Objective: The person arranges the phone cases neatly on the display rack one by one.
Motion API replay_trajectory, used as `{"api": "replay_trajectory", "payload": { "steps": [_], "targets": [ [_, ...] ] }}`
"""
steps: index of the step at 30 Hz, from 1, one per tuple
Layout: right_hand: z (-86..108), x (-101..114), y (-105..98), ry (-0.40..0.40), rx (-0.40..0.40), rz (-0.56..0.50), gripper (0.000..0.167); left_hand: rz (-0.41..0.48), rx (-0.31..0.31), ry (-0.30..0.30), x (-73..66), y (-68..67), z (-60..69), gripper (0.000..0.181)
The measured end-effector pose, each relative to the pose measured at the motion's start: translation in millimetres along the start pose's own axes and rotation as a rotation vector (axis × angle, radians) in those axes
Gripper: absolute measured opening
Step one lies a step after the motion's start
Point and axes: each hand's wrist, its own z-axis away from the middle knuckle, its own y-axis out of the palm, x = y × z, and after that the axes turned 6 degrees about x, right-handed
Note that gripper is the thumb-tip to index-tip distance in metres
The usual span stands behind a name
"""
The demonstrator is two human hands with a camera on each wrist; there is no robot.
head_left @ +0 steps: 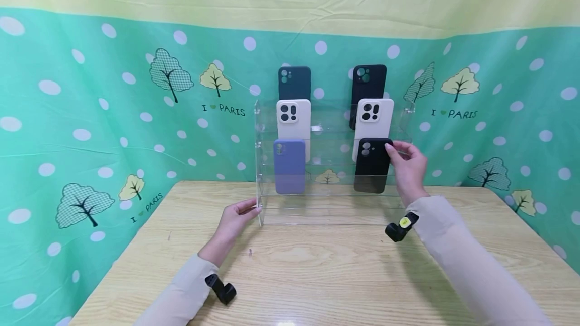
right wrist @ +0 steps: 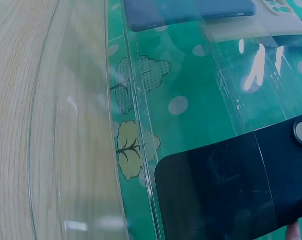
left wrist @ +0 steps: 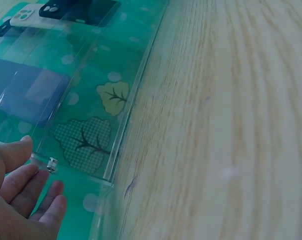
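Observation:
A clear acrylic tiered display stand (head_left: 328,215) holds phone cases in two columns. My left hand (head_left: 235,221) holds the stand's lower left side edge between thumb and fingers, beside a small metal fastener (left wrist: 52,165). At the upper right edge of the black phone case (head_left: 372,167) in the front tier, my right hand (head_left: 410,170) grips with its thumb on the front face. In the right wrist view only fingertips (right wrist: 293,232) show at that case's edge. A lavender phone case (head_left: 290,167) leans in the front left place.
Behind stand a white case (head_left: 293,119) on the left and another white case (head_left: 375,119) on the right. A dark green case (head_left: 294,83) and a black case (head_left: 369,82) top the columns. The wooden table (head_left: 294,275) meets a patterned green curtain (head_left: 204,165).

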Motion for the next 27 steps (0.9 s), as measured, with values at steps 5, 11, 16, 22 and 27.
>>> {"api": "replay_trajectory", "payload": {
  "steps": [5, 11, 16, 22, 27],
  "targets": [
    [2.7, 1, 0, 0.002, -0.007, 0.176, 0.040, 0.010, 0.018, 0.055, -0.4, 0.0, 3.7, 0.039],
    [4.2, 0, -3, -0.009, -0.007, 0.266, 0.046, 0.009, 0.021, 0.049, -0.7, 1.6, 3.5, 0.038],
    [5.1, -2, -9, -0.024, 0.020, 0.301, 0.049, -0.015, 0.018, -0.020, -0.3, 0.6, -1.7, 0.039],
    [7.8, -3, -19, -0.047, 0.075, 0.332, 0.053, -0.033, 0.041, 0.006, -3.3, -7.4, -3.2, 0.038],
    [14.4, -3, -39, -0.080, 0.138, 0.379, 0.055, -0.054, 0.053, 0.027, -9.2, -24.3, -3.8, 0.039]
  ]
}}
